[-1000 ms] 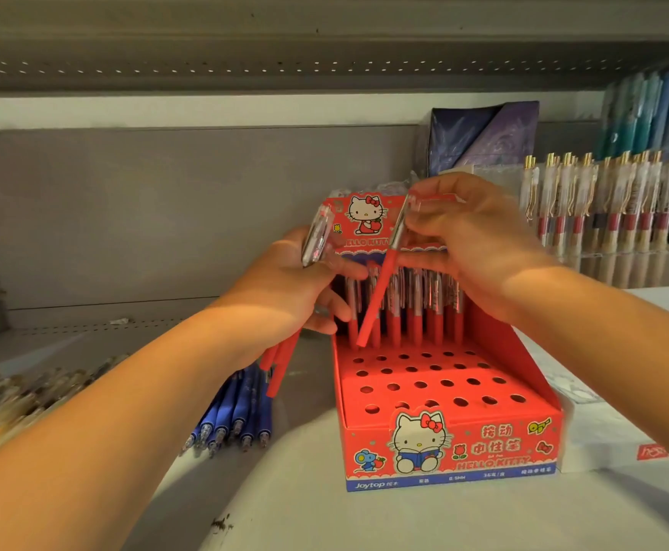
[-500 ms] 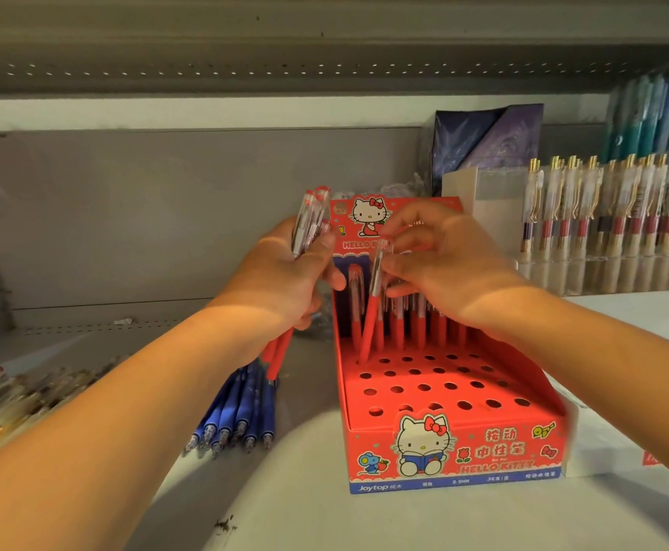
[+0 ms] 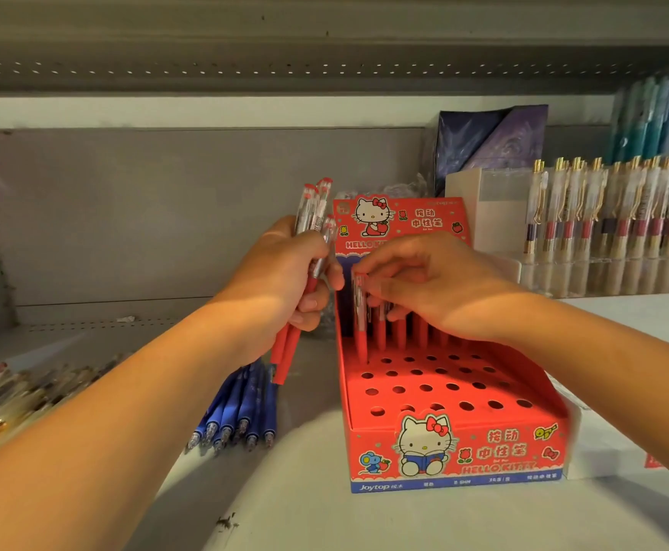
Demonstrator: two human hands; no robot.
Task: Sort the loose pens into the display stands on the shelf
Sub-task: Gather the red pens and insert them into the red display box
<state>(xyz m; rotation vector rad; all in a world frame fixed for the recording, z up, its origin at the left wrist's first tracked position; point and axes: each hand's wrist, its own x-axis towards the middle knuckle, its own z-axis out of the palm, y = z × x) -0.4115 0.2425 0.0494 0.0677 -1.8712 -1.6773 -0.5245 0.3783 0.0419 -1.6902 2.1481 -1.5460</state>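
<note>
The fingers (image 3: 388,259) of the right hand (image 3: 444,288) are bent and pinch the top of one red pen (image 3: 360,324) between thumb and fingertips. The left hand (image 3: 281,280) is curled tight round a bunch of red pens (image 3: 317,216), held up just left of the stand.

The biggest thing is the grey shelf (image 3: 305,511). On it, near the middle, sits the red stand (image 3: 456,451) with many round holes, most of them with no pen in them. A back row of pens (image 3: 404,332) stands at its far side. To its left lie some blue pens (image 3: 241,407), loose on the shelf. The pinched red pen stands almost straight up, with its tip down at a hole on the far left of the stand, just in front of the back row.

I think these pens are light, thin and stiff. The clear top part looks smooth, so it could slip. Holding it near the top, as now, lets the tip find the hole.

A second ago this pen was up high and slanted. Half a second ago it leaned with its tip by the holes. Now it is lower and nearly straight.
</note>
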